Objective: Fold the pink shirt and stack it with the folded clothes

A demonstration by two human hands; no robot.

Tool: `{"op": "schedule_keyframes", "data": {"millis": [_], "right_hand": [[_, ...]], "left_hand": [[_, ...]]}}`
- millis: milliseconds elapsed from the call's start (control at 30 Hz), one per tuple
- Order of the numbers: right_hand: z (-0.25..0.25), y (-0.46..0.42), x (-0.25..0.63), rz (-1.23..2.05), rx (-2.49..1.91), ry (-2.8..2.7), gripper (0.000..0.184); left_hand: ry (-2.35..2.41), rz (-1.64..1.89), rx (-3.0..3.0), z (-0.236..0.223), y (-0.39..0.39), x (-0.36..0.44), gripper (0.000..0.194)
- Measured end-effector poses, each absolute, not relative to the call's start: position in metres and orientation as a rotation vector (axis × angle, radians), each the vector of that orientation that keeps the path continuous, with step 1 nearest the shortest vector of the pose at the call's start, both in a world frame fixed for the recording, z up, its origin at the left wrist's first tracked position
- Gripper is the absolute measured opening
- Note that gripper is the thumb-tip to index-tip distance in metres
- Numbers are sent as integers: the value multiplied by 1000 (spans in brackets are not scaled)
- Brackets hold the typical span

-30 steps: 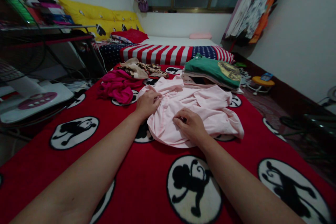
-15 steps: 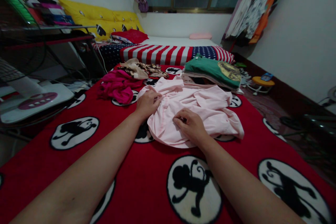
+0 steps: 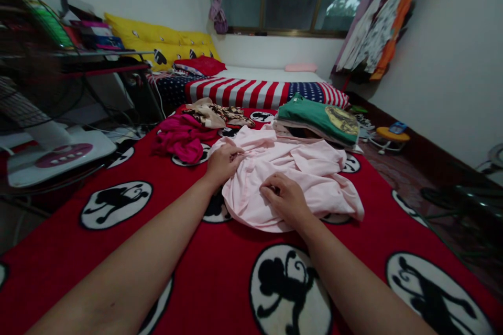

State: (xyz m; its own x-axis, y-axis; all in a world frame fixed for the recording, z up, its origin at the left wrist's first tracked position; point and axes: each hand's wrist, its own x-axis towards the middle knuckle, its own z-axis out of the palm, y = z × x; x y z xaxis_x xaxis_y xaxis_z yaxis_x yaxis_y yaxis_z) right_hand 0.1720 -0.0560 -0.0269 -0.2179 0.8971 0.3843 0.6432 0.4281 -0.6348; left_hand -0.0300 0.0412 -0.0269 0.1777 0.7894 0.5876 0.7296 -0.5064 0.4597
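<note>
On the red blanket [image 3: 58, 277] with the monkey circles, a pale pink shirt [image 3: 298, 172] lay rumpled, right in the middle where both arms could reach it. The left hand [image 3: 222, 161] was curled over the shirt's left edge, fingers closed on a fold, probably to pin that side so the cloth wouldn't slide. The right hand [image 3: 286, 198] sat on the near part of the shirt, fingers bent and pinching a bit of fabric. Neither hand was open flat.

Just behind the shirt was a folded stack with a green tee [image 3: 320, 115] on top, kept neat and apart from the loose stuff. Off to the left sat a magenta heap [image 3: 181, 137] and a tan patterned piece [image 3: 212, 111], both crumpled. Striped flag bedding [image 3: 243, 91] ran across further back.
</note>
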Motion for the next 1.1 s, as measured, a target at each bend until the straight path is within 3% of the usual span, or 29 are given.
{"op": "schedule_keyframes", "data": {"millis": [233,500,933,1100], "right_hand": [[-24,-58,171,434,-1334,-1961,11],[-25,-57,173,475,-1296,-1911,13],[-24,-56,174,461,-1239,-1923,12],[-22,-58,173,507,-1164,-1941,13]], "left_hand": [[1279,1745,1640,-25,49,-38,24],[1077,1993,750,-12,58,-62,28],[1738,1869,1708,53,-56,-130,21],[2065,1464,1664,18,-86,-173,24]]}}
